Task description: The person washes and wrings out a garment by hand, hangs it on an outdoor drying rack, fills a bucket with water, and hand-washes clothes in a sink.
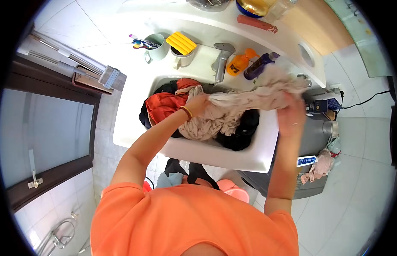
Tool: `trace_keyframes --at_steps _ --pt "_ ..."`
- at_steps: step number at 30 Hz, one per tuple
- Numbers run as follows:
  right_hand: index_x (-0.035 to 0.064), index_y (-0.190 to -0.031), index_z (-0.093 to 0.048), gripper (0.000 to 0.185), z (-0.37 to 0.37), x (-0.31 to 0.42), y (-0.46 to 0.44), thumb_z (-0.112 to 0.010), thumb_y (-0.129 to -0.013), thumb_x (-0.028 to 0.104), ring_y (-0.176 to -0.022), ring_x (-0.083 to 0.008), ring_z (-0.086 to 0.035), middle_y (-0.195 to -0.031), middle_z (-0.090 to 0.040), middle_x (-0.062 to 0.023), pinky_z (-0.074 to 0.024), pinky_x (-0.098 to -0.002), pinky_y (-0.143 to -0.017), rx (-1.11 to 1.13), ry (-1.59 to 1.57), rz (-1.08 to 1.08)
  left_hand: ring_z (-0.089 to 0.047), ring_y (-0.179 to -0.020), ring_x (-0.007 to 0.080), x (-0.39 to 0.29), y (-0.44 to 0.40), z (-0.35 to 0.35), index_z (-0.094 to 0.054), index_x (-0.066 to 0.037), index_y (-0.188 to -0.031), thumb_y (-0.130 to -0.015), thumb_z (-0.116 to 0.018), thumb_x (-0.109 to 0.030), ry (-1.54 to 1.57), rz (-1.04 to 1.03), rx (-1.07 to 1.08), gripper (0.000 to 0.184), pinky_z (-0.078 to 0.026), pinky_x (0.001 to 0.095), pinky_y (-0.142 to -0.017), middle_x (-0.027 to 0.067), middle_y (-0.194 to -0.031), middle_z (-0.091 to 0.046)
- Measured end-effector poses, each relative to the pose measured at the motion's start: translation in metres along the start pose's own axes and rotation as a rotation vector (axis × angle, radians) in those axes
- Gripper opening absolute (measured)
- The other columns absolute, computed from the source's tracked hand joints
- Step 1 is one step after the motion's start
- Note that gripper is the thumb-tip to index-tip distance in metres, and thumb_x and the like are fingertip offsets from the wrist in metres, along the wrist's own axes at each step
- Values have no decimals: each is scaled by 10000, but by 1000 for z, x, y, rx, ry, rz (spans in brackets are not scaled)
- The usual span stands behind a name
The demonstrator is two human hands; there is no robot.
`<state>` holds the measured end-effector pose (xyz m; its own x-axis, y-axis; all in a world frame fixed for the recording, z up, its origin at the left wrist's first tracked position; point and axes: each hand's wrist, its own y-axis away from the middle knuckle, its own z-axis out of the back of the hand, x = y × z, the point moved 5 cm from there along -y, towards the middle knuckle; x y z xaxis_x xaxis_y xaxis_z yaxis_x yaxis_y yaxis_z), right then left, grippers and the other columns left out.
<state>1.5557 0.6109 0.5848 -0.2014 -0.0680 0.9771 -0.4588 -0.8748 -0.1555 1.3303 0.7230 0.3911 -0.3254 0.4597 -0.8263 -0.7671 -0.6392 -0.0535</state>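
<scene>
So it's a bathroom with glossy, faintly veined tiles (365, 136) all round and a smooth white ceramic sink (215, 155), boxy with rounded edges. The beige cloth (247, 100) is the main thing here: thin, soft-looking fabric, super crumpled, with small darker specks in places. Part of it lies bunched in ruffly folds in the sink, and the rest is pulled up into a twisted length over the rim, off to the right. The left hand (198, 105) is closed on the cloth above the sink, with a yellow and red band at the wrist. The right hand (291, 116) is up at the far end of the fabric, kinda blurry, and I can't tell how tightly the fingers close.

Right beside the cloth there's a bright red-orange garment (163, 106), smoother and a bit shiny, plus black fabric (239, 136) in the sink's right part. Behind all that sits a metal faucet (223, 59), with an orange bottle (237, 65) and a dark purple bottle (258, 67) just beside it. On the other side, a ridged yellow block (181, 42) rests on top of a mug (182, 58), next to a pale green cup (155, 50) full of toothbrushes (140, 43).
</scene>
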Motion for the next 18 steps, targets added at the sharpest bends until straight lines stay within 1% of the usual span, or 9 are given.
trace_keyframes --at_steps 1,3,4,7,8,10,14,17,18 --pt "-33 -1009 -546 273 -4 -23 7 -532 -780 115 -987 -203 -498 -1033 -558 -102 -361 -299 -884 13 220 -70 -515 -907 361 6 2 4 -497 -17 -1087 -817 -469 -160 -51 102 -15 306 -419 388 -766 205 -1009 -537" --pt "-36 -1070 -521 360 -37 -67 32 -561 -769 156 -984 -190 -488 -1034 -561 -100 -335 -285 -890 66 44 -348 -517 -909 364 10 4 10 -502 -10 -1074 -822 -461 -155 -153 192 -33 293 -416 397 -771 212 -996 -548" --pt "-31 -1131 -471 434 -42 -93 37 -566 -755 163 -1032 -234 -476 -1091 -527 -147 -327 -322 -913 175 168 -484 -516 -912 364 9 3 10 -503 -8 -1069 -821 -465 -161 -203 181 -27 294 -415 400 -773 213 -995 -550" --pt "-10 -1188 -410 512 -49 -118 51 -572 -741 179 -1089 -297 -436 -1180 -451 -195 -326 -364 -926 107 1072 142 -528 -880 358 -6 3 13 -508 -16 -1021 -817 -478 -221 -211 113 -148 291 -427 406 -753 205 -890 -561" --pt "13 -1206 -385 545 -68 -99 50 -578 -730 196 -1116 -351 -391 -1239 -375 -215 -320 -396 -936 148 906 88 -534 -862 354 -13 5 16 -510 -21 -1000 -815 -482 -249 -190 83 -211 294 -434 407 -741 201 -838 -565" --pt "11 -1171 -419 525 -106 -88 48 -613 -720 196 -1113 -310 -414 -1228 -397 -178 -350 -353 -912 348 711 162 -524 -891 350 -29 11 23 -488 -21 -1040 -805 -507 -281 -270 106 -163 350 -423 411 -766 191 -884 -567" --pt "39 -1156 -442 520 -150 -132 40 -622 -694 197 -1009 -336 -479 -1135 -455 -191 -406 -380 -828 273 789 -27 -523 -912 319 -13 38 20 -467 -49 -1053 -778 -545 -326 -550 194 -209 398 -427 410 -763 155 -868 -576" --pt "17 -1075 -476 460 -145 -170 24 -630 -676 186 -884 -321 -528 -969 -531 -167 -431 -379 -739 238 742 -152 -529 -907 301 5 64 -6 -501 -70 -997 -764 -562 -311 -654 381 255 341 -441 398 -742 130 -871 -587" --pt "6 -1037 -492 432 -135 -178 21 -637 -670 182 -822 -306 -552 -908 -558 -146 -441 -373 -699 228 684 -193 -537 -886 299 11 73 -10 -511 -73 -972 -764 -561 -303 -644 318 251 314 -444 392 -728 128 -869 -589"
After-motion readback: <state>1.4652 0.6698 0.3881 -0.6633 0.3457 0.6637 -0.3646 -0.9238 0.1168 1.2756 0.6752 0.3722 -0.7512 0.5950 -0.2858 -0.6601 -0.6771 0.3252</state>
